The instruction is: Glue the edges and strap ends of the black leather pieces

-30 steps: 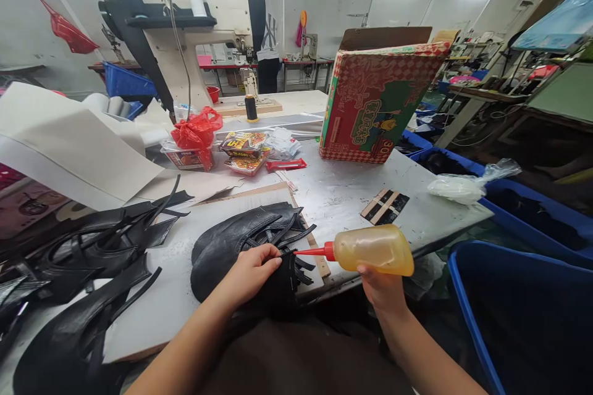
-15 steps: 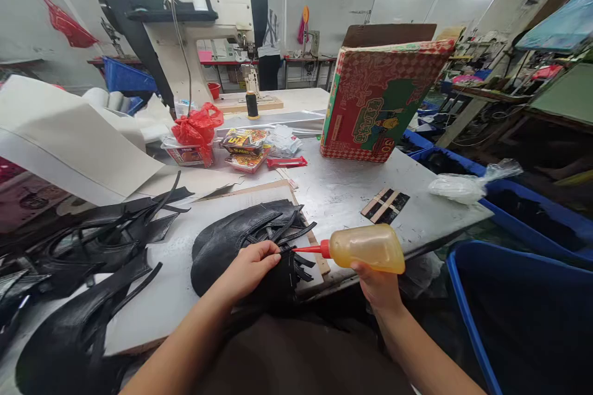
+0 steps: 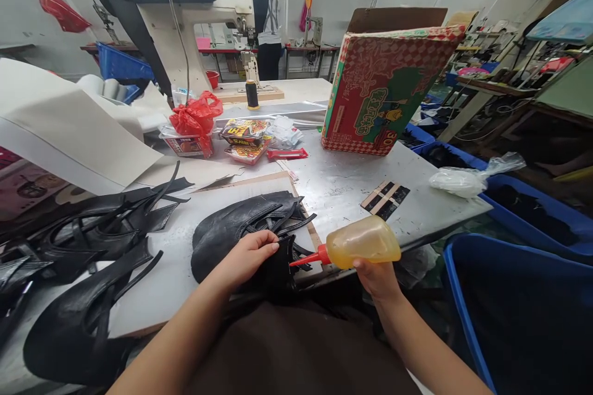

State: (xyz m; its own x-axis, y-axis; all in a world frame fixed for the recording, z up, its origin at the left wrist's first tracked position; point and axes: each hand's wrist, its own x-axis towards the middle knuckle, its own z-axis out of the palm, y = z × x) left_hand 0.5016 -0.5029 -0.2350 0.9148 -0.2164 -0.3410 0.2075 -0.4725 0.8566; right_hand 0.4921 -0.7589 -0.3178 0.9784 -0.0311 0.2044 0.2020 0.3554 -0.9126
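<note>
My right hand (image 3: 377, 278) grips a squeeze bottle (image 3: 364, 242) of yellowish liquid, probably glue, tipped on its side. Its red nozzle points left, with the tip at the edge of a black shoe upper (image 3: 279, 264). My left hand (image 3: 250, 257) pinches that upper between thumb and fingers; its lower part is lost in the dark of my clothing. Just behind lie stacked black shoe uppers (image 3: 231, 222) with thin straps, on a white board (image 3: 176, 265). More black strappy uppers (image 3: 92, 296) spread over the left side.
A red and green carton (image 3: 380, 92) stands on the metal table (image 3: 333, 179). Food packs (image 3: 245, 136) and a red plastic bag (image 3: 197, 117) sit behind the board. A sewing machine (image 3: 199, 18) rises at the back; blue bins (image 3: 463, 296) flank the right edge.
The bottle's nozzle tip has moved down along the edge of the upper, toward me. My left hand keeps its pinch, and the view has shifted slightly.
</note>
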